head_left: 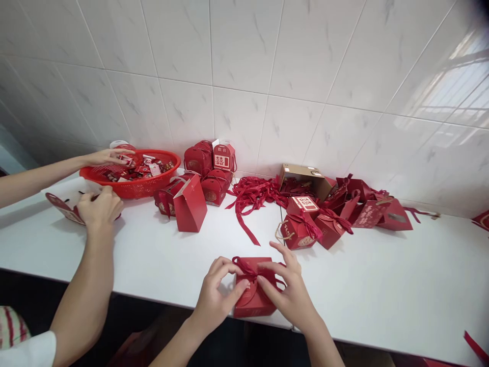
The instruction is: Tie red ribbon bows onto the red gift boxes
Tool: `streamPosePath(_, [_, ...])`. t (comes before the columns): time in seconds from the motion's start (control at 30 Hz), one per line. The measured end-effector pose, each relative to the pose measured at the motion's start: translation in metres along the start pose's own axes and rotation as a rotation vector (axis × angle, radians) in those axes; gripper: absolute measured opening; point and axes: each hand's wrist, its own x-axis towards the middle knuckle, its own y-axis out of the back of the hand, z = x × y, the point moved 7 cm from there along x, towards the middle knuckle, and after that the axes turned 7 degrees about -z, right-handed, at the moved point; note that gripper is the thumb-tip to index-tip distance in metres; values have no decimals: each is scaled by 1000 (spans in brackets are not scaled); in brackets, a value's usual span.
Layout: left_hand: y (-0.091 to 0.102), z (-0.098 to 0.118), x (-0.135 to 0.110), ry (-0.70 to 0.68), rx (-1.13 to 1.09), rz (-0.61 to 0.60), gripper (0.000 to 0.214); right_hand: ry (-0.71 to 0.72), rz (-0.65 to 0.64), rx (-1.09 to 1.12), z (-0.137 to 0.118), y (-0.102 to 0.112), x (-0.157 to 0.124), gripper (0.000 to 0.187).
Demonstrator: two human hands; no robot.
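A small red gift box (252,302) lies near the front edge of the white table (382,295), with a red ribbon (244,266) across its top. My left hand (217,298) pinches the ribbon at the box's left side. My right hand (292,290) pinches the ribbon at the middle of the lid, its other fingers spread. Both hands rest against the box.
Another person at the left has one hand (100,206) on a flat red box piece (63,206) and the other hand (105,156) reaching into a red basket (133,186) of sweets. Finished red boxes (208,173), a red bag (191,204), loose ribbons (254,196), a cardboard box (303,176) and more boxes (344,211) line the wall.
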Motion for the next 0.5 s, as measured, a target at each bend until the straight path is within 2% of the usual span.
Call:
streamPosePath(0.1, [-5, 1, 4, 32, -9, -10, 13, 5, -27, -59, -6, -13, 6, 12])
streamPosePath(0.23, [-6, -6, 4, 81, -99, -49, 16, -15, -30, -52, -3, -19, 6, 10])
streamPosePath(0.4, [-3, -27, -1, 242, -375, -32, 24, -66, -3, -11, 5, -20, 2, 8])
streamPosePath(0.5, [-8, -43, -6, 347, -554, -32, 30, -90, -26, 108, 10, -17, -2, 11])
